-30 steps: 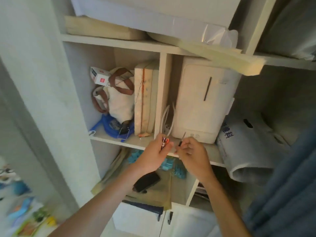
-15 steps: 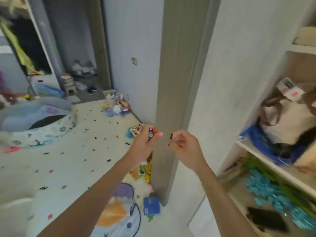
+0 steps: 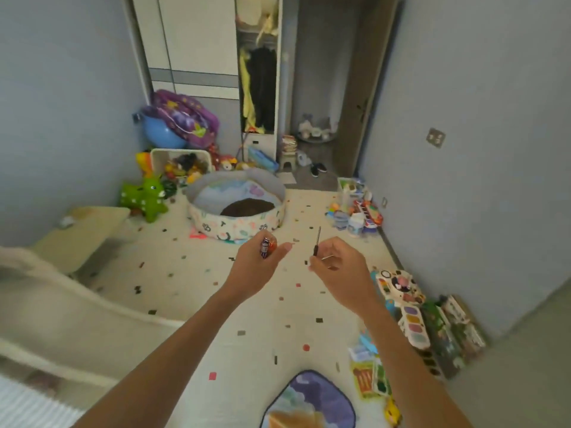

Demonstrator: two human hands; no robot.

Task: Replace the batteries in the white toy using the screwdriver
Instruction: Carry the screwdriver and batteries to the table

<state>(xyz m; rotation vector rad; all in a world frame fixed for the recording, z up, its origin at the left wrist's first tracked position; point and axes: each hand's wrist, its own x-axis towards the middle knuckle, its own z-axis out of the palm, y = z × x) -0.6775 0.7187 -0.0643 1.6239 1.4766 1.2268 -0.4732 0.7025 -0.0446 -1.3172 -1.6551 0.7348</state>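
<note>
Batteries (image 3: 265, 248) are sitting clamped in the left hand (image 3: 256, 267); the right hand (image 3: 338, 267) is pinching the screwdriver (image 3: 317, 242), both over the play mat (image 3: 173, 273). Which white toy is unclear; carrying both securely seems wise.

No text can be read: print on the batteries (image 3: 265, 248) and on the toy boxes (image 3: 457, 329) is blurred.
</note>
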